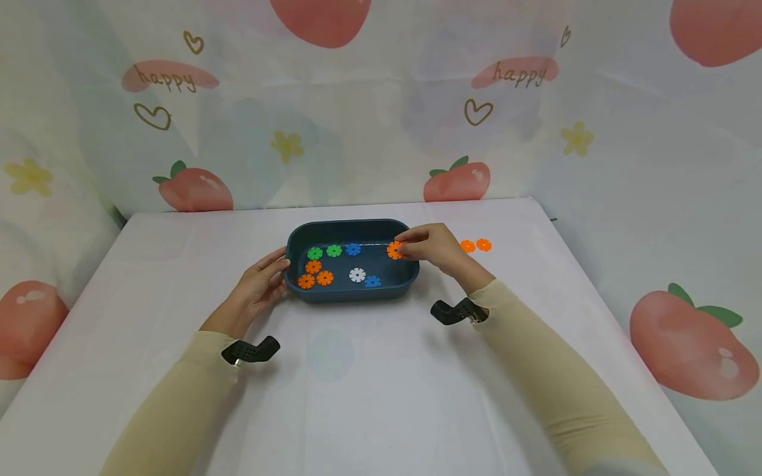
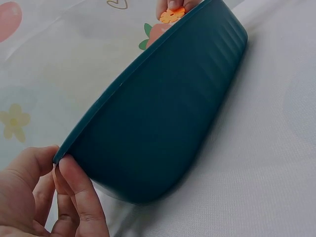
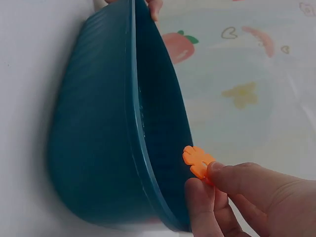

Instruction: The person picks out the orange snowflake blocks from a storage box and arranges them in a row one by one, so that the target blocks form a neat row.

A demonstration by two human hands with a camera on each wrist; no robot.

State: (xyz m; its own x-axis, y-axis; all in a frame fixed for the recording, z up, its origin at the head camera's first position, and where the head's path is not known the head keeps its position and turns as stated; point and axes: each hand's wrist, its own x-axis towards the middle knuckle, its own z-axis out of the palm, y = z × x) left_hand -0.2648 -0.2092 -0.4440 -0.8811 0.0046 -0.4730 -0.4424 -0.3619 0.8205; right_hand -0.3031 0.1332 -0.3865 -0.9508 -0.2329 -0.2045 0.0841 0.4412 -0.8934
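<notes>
Pinching orange disc (image 1: 393, 250) with thumb and fingers of right hand (image 1: 434, 248), above right end of tray (image 1: 351, 295); gripping left end with left hand (image 1: 259, 284). Beware of dropping disc outside through slackened pinch

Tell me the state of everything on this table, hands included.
Tray: upright, gripped
Left hand: gripping tray's rim
Pinched orange disc: held above tray's right end
Right hand: pinching that disc
Two green discs: inside tray
Two blue discs: inside tray
White disc: inside tray
Three orange discs: inside tray
Two other orange discs: on table, outside tray
</notes>
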